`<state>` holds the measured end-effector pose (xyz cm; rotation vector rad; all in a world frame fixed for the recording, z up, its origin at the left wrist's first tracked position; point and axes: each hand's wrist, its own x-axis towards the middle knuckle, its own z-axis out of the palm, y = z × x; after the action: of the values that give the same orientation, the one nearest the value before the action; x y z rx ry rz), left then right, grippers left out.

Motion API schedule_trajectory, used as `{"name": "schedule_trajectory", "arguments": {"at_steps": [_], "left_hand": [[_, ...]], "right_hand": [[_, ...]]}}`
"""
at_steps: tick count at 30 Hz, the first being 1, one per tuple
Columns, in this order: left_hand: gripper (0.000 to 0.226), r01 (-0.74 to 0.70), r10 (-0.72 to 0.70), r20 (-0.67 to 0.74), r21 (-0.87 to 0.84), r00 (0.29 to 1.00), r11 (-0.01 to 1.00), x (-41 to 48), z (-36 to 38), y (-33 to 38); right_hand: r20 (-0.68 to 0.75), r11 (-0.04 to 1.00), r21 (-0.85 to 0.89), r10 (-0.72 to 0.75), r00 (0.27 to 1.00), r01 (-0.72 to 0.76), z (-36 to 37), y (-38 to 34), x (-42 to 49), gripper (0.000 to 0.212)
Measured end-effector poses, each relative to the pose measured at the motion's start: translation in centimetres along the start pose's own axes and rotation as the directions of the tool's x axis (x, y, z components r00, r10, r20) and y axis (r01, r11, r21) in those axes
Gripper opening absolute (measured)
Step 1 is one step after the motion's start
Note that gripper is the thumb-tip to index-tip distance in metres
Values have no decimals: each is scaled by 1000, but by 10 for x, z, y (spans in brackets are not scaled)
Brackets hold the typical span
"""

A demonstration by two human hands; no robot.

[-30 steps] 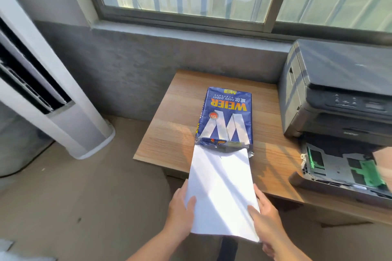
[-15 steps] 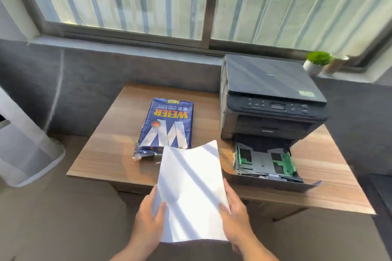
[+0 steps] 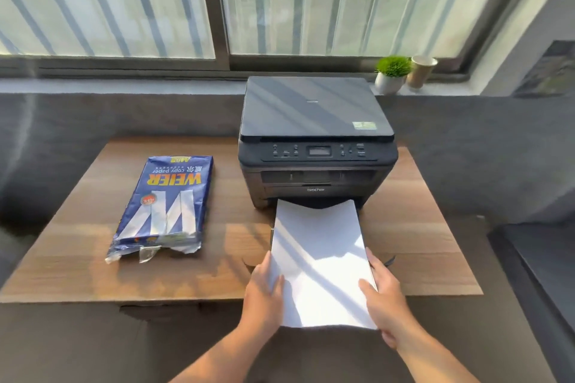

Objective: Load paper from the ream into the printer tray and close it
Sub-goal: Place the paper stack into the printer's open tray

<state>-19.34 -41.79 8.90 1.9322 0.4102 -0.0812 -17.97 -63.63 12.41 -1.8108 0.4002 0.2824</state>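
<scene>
A: Where is the paper (image 3: 319, 255) at this moment?

B: It is a white stack held over the front of the printer (image 3: 315, 137). Its far edge is at the dark opening under the printer, and its near edge hangs past the edge of the desk (image 3: 77, 261).

A: And the hands?

B: The left hand (image 3: 264, 292) grips the left side of the stack, thumb on top and the other fingers below. The right hand (image 3: 384, 292) grips the right side in the same way. Both are closed on the paper.

A: Can you see the tray?

B: Almost not. The paper covers it. Only a small dark piece (image 3: 390, 260) shows beside the right hand, and I cannot tell if the paper already lies in the tray.

A: What about the ream (image 3: 165, 205)?

B: It lies flat on the desk, left of the printer and apart from it. The blue wrapper is torn open at the near end.

A: Anything else?

B: A small plant (image 3: 390, 74) and a cup (image 3: 420, 71) stand on the window sill behind the printer.
</scene>
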Motion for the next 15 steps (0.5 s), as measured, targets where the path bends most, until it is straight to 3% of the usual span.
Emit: {"name": "schedule_trajectory", "arguments": {"at_steps": [8, 15], "left_hand": [[57, 122, -124, 49, 43, 991, 992, 27, 21, -9], [58, 119, -122, 41, 68, 992, 991, 49, 23, -17]], "right_hand": [[43, 994, -38, 106, 993, -105, -3, 8, 39, 60], [45, 984, -46, 172, 984, -170, 4, 5, 60, 59]]}}
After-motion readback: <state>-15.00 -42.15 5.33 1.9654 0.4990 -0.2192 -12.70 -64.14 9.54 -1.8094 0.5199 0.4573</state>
